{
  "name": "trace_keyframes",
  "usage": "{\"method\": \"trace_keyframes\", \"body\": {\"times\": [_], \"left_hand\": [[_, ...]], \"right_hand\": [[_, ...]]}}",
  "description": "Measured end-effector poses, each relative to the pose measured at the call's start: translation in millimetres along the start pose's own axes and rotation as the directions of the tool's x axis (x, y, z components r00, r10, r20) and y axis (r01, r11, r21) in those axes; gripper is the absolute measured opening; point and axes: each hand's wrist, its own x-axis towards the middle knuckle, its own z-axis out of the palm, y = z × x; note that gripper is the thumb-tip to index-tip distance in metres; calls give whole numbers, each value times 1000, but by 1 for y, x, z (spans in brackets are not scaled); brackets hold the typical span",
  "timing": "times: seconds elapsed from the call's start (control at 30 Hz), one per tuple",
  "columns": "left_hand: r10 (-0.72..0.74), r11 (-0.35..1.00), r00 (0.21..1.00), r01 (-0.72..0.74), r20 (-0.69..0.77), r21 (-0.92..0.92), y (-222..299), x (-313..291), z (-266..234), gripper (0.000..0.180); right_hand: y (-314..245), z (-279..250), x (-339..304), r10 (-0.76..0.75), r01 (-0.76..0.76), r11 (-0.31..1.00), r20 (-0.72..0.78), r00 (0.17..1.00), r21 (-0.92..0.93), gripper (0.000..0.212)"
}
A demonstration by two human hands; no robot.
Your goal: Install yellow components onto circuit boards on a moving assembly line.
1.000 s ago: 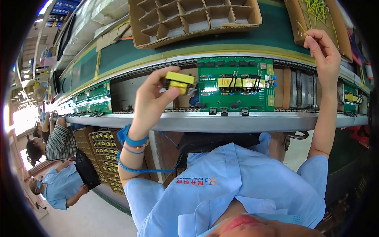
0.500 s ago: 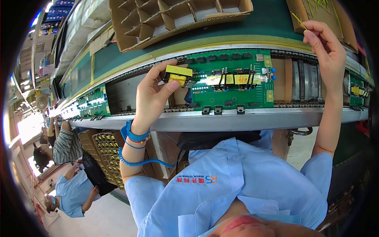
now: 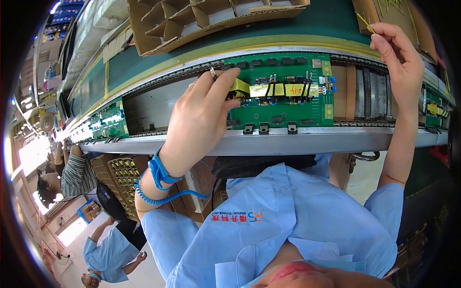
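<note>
My left hand (image 3: 201, 115) is closed on a yellow-wrapped transformer (image 3: 241, 87), its fingers on the far side and its thumb on the near side. The transformer is down at the left end of a green circuit board (image 3: 259, 115); my fingers hide its pins and part of its body. Beside it on the board sit two more yellow transformers (image 3: 265, 90) in a row, with dark leads standing up. Away to the upper right, my right hand (image 3: 401, 57) pinches a thin yellow wire or sleeve (image 3: 364, 22) between thumb and fingertips.
The board rides on a chain conveyor with a metal front rail (image 3: 216, 145). A cardboard box with dividers (image 3: 221, 24) stands beyond it; another box (image 3: 418, 29) holds yellow pieces. A blue coiled cord (image 3: 158, 198) hangs from my left wrist. Co-workers (image 3: 108, 252) are at the left.
My left hand has moved right and turned palm down, bringing the transformer onto the board's left end. My right hand has barely moved. At the left, a co-worker has shifted.
</note>
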Motion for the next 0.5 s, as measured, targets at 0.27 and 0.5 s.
{"method": "trace_keyframes", "body": {"times": [0.27, 0.5], "left_hand": [[112, 994, 992, -112, 59, -6, -11, 6, -2, 44], [125, 990, 978, -134, 169, 45, -4, 14, -9, 52]], "right_hand": [[0, -4, -1, 8, -8, 998, -5, 1000, -56, 21], [1, -6, -1, 17, -16, 998, 14, 1000, -59, 22]]}}
